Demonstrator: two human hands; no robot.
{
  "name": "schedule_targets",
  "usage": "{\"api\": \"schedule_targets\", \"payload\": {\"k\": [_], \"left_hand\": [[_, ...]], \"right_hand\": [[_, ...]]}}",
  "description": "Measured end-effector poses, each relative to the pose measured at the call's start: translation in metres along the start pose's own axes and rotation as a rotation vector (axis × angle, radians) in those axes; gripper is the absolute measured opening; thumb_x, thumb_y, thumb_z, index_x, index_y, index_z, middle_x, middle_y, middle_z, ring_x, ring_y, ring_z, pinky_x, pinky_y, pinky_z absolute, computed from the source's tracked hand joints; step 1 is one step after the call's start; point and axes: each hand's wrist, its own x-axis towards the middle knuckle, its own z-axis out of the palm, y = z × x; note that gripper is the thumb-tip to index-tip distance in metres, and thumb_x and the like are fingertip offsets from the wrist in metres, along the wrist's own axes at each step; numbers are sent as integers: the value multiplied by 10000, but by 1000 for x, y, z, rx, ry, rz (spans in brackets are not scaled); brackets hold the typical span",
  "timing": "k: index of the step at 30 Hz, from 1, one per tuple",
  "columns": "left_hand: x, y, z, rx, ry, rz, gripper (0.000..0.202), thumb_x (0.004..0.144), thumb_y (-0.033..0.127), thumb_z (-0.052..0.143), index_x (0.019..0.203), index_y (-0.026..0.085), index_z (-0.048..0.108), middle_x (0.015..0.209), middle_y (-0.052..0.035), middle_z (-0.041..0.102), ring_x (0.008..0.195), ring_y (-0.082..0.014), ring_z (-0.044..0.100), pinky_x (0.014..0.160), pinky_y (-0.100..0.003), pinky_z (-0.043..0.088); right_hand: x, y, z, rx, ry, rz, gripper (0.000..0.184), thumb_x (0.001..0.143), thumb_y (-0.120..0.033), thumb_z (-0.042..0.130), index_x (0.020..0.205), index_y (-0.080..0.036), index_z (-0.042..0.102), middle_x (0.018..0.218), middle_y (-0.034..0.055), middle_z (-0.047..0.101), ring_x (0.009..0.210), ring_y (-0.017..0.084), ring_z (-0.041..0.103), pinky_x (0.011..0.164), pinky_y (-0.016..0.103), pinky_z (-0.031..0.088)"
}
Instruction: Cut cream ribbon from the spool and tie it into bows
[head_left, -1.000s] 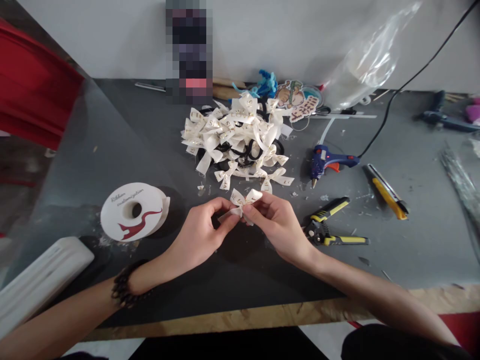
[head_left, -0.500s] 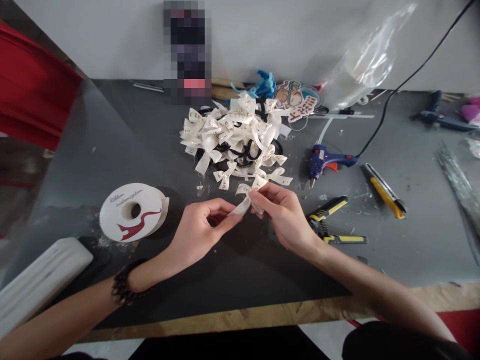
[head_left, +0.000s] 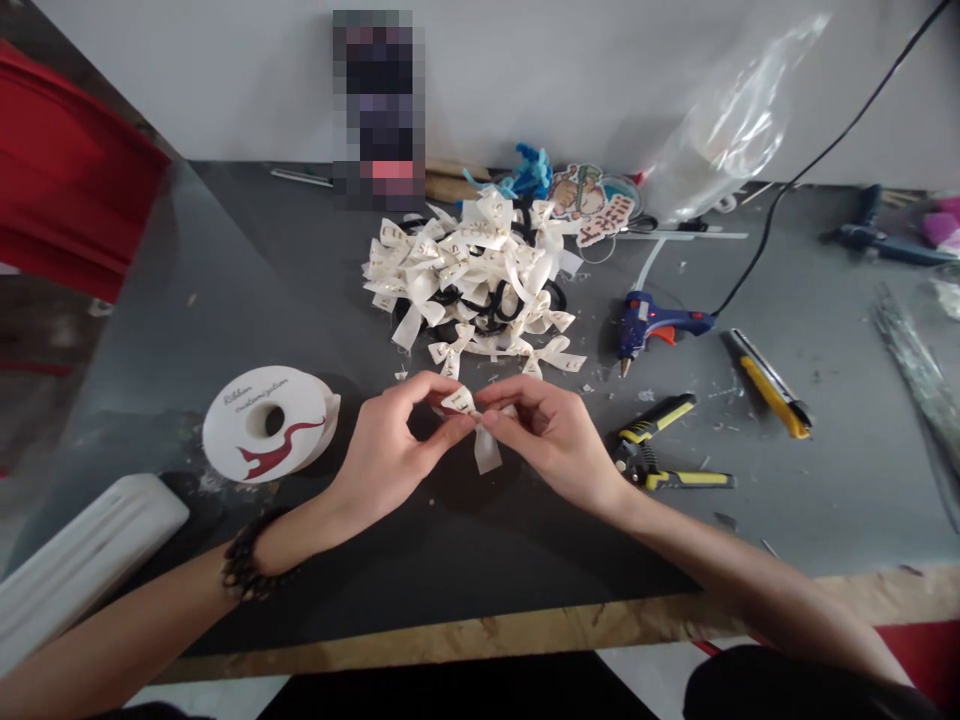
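Note:
Both my hands meet over the dark table, pinching one small cream ribbon bow [head_left: 472, 425] with gold letters. My left hand [head_left: 394, 455] grips its left loop between thumb and fingers. My right hand [head_left: 551, 435] pinches the bow's right side, and one ribbon tail hangs down between the hands. Just beyond them lies a pile of finished cream bows [head_left: 472, 280] mixed with black hair ties. A white ribbon spool [head_left: 266, 425] lies flat to the left of my left hand.
A blue glue gun [head_left: 652, 325] with its black cord, a yellow utility knife [head_left: 772, 385] and yellow-handled pliers [head_left: 664, 450] lie right of my hands. A clear plastic bag [head_left: 731, 130] stands at the back. A white block [head_left: 82, 560] lies at the front left.
The bow was held up and stretched between my hands; now both hands have closed in together, lower and nearer me, with the bow turned and one tail hanging down.

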Motion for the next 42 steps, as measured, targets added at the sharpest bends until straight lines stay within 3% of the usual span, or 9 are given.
{"api": "schedule_targets", "payload": {"k": [5,8,12,16,27,32,37,39,42], "left_hand": [[2,-3,4,-301,-87,-82,281,992,477,711,924,208,664,884,3,672,843,-157,632,756,-270,483],[2,-3,6,-428,-84,-122,279,999,459,706,912,201,647,846,5,670,815,-144,645,761,-258,511],[-1,-1,6,-367,-111,-175,249,975,431,735,950,190,677,821,-8,718,669,-129,654,658,-255,528],[-3,3,6,-237,-16,-117,279,918,418,798,1079,201,729,945,-41,768,804,-172,717,692,-265,555],[-25,6,16,-110,109,-24,209,960,414,772,898,220,729,896,-7,803,818,-164,744,757,-275,553],[-34,9,28,-325,6,-174,266,1076,457,583,959,220,554,789,-3,725,708,-149,691,655,-277,528],[-41,14,39,-578,19,-262,324,1090,509,529,926,246,434,633,93,485,451,-76,430,431,-208,324],[-43,12,39,-493,55,-195,271,1087,459,553,953,247,451,678,77,526,485,-80,467,448,-208,352],[-42,6,35,-115,185,153,119,1046,262,621,1012,245,508,753,43,665,561,-95,572,549,-232,442]], "right_hand": [[3,2,1,248,-14,-7,476,844,-361,893,1230,-204,663,1000,46,772,856,165,699,719,286,527],[3,4,2,244,20,-4,396,871,-368,871,1175,-200,682,917,25,753,793,148,684,696,282,525],[1,7,4,234,112,19,300,919,-400,821,1118,-195,730,887,27,745,766,144,678,700,296,541],[-1,7,6,155,136,11,295,935,-412,801,1123,-192,743,930,52,765,810,167,702,744,321,569],[-10,3,14,169,89,36,260,1006,-457,707,973,-211,628,780,-22,641,612,102,533,557,252,447],[-17,5,17,-78,137,-64,217,1054,-420,638,967,-223,611,791,-14,637,684,127,551,627,275,429],[-22,4,22,-162,170,-140,169,1078,-388,591,998,-240,575,832,-9,639,693,136,548,634,289,416],[-23,4,22,-164,179,-133,180,1083,-401,580,995,-246,560,797,-16,613,665,139,524,614,296,394],[-23,4,21,-80,141,-84,215,1090,-448,563,1008,-250,554,745,-29,556,643,144,483,596,302,369]]}}
